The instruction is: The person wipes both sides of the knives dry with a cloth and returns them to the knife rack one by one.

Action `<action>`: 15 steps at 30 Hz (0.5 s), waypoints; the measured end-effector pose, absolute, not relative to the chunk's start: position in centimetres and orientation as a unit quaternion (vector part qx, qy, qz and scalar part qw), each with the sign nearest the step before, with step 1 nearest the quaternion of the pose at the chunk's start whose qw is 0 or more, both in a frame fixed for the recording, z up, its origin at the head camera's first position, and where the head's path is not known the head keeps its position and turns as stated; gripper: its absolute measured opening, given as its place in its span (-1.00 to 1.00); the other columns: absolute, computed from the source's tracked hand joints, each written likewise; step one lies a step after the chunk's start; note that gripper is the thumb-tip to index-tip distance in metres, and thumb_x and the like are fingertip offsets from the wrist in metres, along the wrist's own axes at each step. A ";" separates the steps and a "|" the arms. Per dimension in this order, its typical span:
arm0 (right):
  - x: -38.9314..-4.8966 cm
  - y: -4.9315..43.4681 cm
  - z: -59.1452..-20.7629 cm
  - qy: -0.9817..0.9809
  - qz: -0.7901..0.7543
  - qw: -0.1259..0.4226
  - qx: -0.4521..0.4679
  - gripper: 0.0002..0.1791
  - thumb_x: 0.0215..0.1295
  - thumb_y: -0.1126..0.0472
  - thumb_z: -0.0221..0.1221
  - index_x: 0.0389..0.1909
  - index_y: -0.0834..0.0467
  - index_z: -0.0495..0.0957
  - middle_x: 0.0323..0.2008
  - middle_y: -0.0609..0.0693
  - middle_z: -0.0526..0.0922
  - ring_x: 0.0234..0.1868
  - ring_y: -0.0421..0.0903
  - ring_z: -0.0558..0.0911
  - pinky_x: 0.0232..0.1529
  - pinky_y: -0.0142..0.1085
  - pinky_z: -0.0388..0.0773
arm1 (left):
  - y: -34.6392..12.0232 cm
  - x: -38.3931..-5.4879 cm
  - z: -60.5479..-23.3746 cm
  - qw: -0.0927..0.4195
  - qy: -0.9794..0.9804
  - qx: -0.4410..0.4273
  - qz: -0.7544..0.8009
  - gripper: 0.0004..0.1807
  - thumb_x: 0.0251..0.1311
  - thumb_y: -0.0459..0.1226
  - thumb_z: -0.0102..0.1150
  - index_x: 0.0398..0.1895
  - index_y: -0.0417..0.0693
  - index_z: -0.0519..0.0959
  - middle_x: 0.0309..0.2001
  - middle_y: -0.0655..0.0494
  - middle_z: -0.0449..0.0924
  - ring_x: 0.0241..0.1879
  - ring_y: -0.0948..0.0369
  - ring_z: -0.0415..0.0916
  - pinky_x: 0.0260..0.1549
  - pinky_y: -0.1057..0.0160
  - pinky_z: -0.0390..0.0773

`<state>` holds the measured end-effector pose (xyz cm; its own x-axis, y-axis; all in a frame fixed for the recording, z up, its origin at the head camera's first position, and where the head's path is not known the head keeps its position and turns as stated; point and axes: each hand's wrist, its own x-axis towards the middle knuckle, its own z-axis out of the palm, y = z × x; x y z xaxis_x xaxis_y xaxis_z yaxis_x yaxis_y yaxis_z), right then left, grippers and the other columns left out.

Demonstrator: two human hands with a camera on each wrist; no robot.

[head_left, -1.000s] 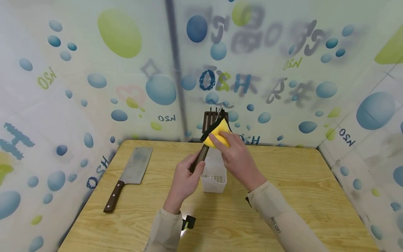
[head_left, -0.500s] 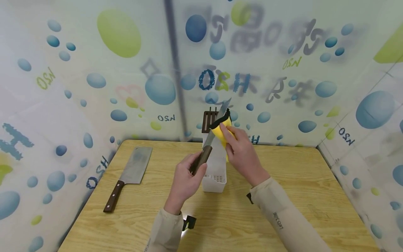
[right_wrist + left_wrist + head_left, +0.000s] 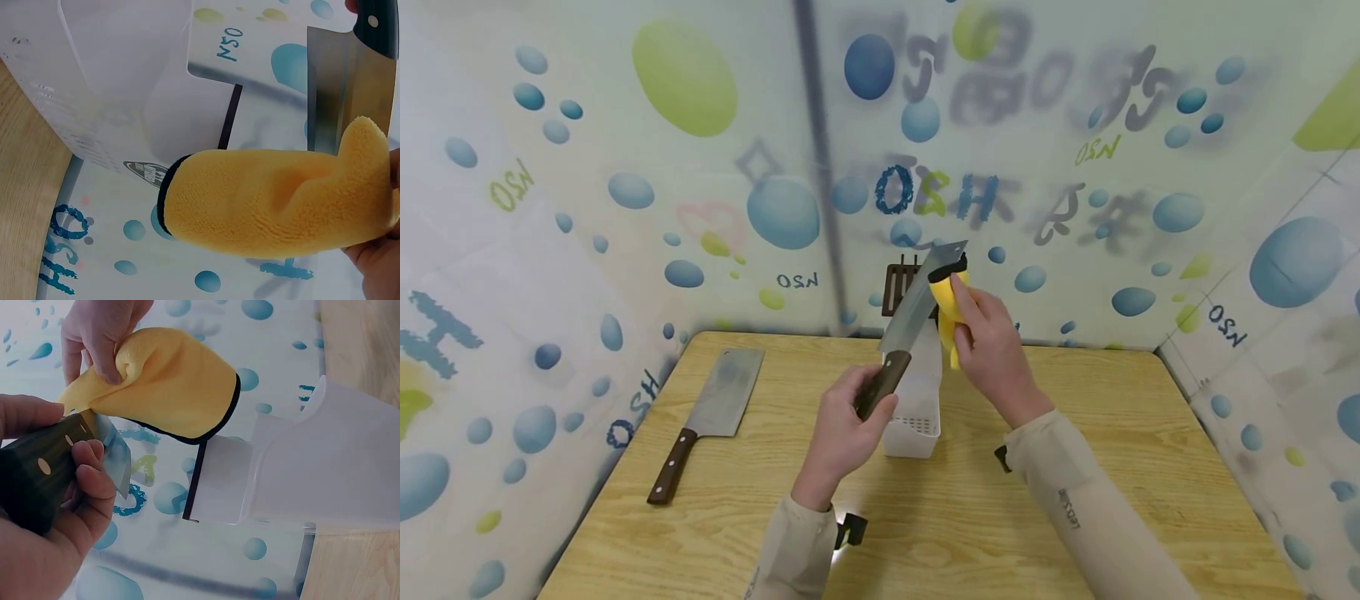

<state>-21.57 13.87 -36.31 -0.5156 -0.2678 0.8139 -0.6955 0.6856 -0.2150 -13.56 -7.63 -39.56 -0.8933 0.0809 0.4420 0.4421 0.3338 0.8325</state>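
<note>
My left hand grips the dark riveted wooden handle of a cleaver, whose blade tilts up and to the right. My right hand pinches a folded yellow cloth with black edging at the blade's far end. In the left wrist view the cloth hides much of the blade. The right wrist view shows bare metal of the cleaver beyond the cloth. Behind the cleaver stands a white holder with a perforated lower part and a dark slotted top panel.
A second, broad cleaver lies flat on the left of the wooden table, its handle towards the near edge. Patterned walls close in the table at the back and both sides.
The cloth has slid along the blade from near the handle towards the tip, my right hand moving right with it. More of the blade now shows. My left hand keeps its grip.
</note>
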 end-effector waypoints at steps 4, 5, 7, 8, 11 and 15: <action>-21.9 14.2 -36.2 -0.824 0.276 0.405 0.284 -0.40 0.30 0.56 0.15 0.39 0.40 0.41 0.00 0.41 0.59 -0.03 0.33 0.61 0.00 0.11 0.65 | -7.6 -13.6 -39.6 0.167 -0.807 -0.171 -0.540 -0.69 0.26 -0.42 0.35 0.06 -0.27 0.62 -0.22 -0.04 0.63 -0.32 0.15 0.51 -0.33 0.24 0.51; -22.0 14.3 -36.2 -0.825 0.278 0.405 0.282 -0.41 0.31 0.56 0.15 0.39 0.40 0.41 0.01 0.41 0.59 -0.03 0.33 0.61 -0.01 0.12 0.66 | -7.6 -13.6 -39.7 0.170 -0.809 -0.175 -0.535 -0.70 0.26 -0.43 0.34 0.05 -0.28 0.62 -0.22 -0.04 0.63 -0.33 0.15 0.50 -0.33 0.24 0.51; -22.1 14.4 -36.1 -0.826 0.281 0.404 0.276 -0.41 0.31 0.56 0.15 0.39 0.42 0.40 0.02 0.41 0.59 -0.02 0.32 0.61 -0.01 0.12 0.65 | -7.7 -13.6 -39.7 0.172 -0.813 -0.180 -0.526 -0.71 0.26 -0.42 0.34 0.03 -0.28 0.62 -0.23 -0.04 0.62 -0.34 0.16 0.49 -0.34 0.24 0.50; -22.2 14.5 -36.1 -0.827 0.284 0.402 0.273 -0.41 0.31 0.56 0.15 0.39 0.42 0.40 0.02 0.42 0.59 -0.02 0.32 0.61 0.00 0.12 0.65 | -7.7 -13.6 -39.7 0.173 -0.815 -0.183 -0.522 -0.72 0.26 -0.42 0.34 0.03 -0.28 0.62 -0.23 -0.04 0.62 -0.34 0.16 0.48 -0.35 0.24 0.49; -22.6 14.7 -36.0 -0.831 0.288 0.396 0.265 -0.42 0.32 0.54 0.15 0.38 0.45 0.38 0.03 0.44 0.59 0.00 0.34 0.61 0.01 0.14 0.65 | -7.7 -13.6 -39.8 0.172 -0.822 -0.187 -0.509 -0.72 0.25 -0.41 0.34 0.02 -0.28 0.62 -0.25 -0.02 0.60 -0.36 0.17 0.46 -0.38 0.25 0.47; -23.2 15.1 -36.0 -0.834 0.293 0.392 0.256 -0.44 0.33 0.52 0.14 0.36 0.49 0.39 0.01 0.46 0.59 0.00 0.37 0.61 0.03 0.16 0.64 | -7.8 -13.7 -39.8 0.166 -0.828 -0.192 -0.500 -0.72 0.26 -0.40 0.32 0.02 -0.28 0.62 -0.27 -0.01 0.58 -0.39 0.19 0.42 -0.42 0.28 0.44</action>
